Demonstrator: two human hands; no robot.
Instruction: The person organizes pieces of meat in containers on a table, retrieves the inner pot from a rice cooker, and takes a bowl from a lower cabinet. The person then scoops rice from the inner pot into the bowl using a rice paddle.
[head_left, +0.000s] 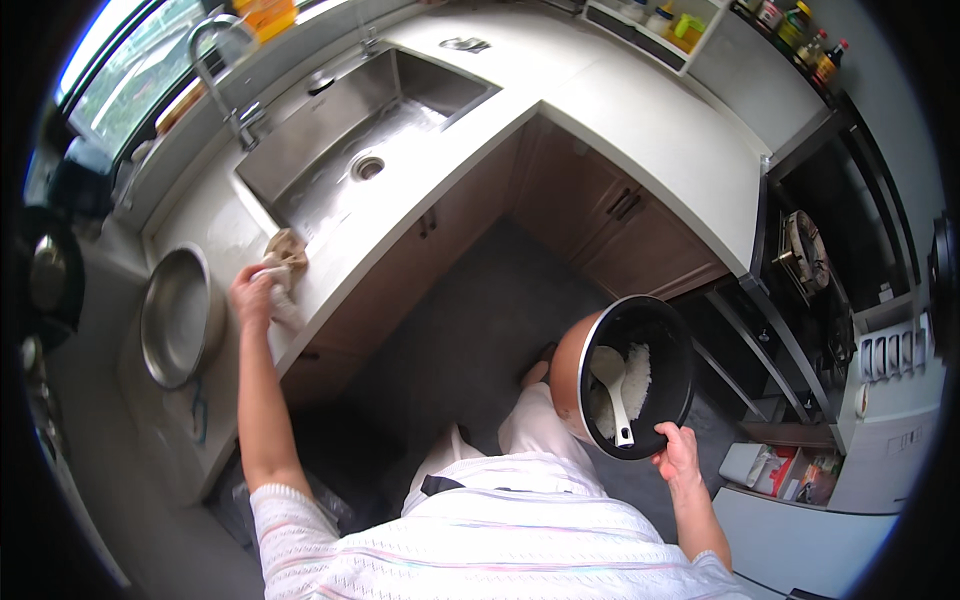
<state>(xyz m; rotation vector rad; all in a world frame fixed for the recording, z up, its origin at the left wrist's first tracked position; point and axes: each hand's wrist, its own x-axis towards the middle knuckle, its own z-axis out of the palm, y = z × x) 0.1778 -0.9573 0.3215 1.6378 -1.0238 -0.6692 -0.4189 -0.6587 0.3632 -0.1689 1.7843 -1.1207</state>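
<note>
My left hand (253, 294) grips a pale cloth (279, 289) at the counter's front left, beside the sink. A brown cloth (289, 250) lies against it near the sink's corner. With my right hand (676, 450) I hold the rim of a deep inner pot (574, 375), copper-coloured outside and dark inside, tilted above the floor. Inside the pot are white cooked rice (638, 381) and a light rice paddle (616, 390), its handle pointing towards me. The underside of the pot is hidden.
A stainless steel sink (292, 165) with a tap (244, 124) is set in the white counter (645, 139). A metal basin (176, 315) stands at the left. On the right are a gas hob (806, 251) and an open drawer (814, 480) with packages. Bottles (795, 26) stand at the upper right.
</note>
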